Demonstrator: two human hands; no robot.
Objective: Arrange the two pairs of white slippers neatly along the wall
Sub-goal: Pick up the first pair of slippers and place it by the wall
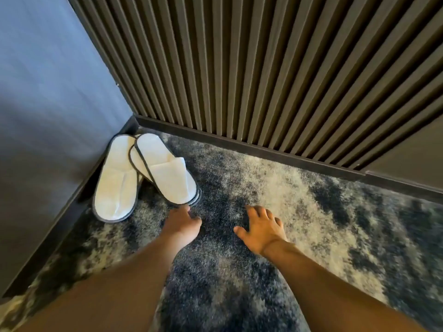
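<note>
Mottled blue-grey carpet [239,188] runs into a corner where a plain blue wall [48,80] meets a slatted wall [263,56]. White slippers [141,173] lie in that corner, one overlapping another (only these are clearly visible; a second pair cannot be made out). They look light, soft and floppy, so pinching the toe band or a dark-trimmed sole edge seems best. Left hand [183,224] reaches just beside the nearest toe, fingers loosely curled, holding nothing. Right hand [261,228] hovers with fingers spread, empty.
</note>
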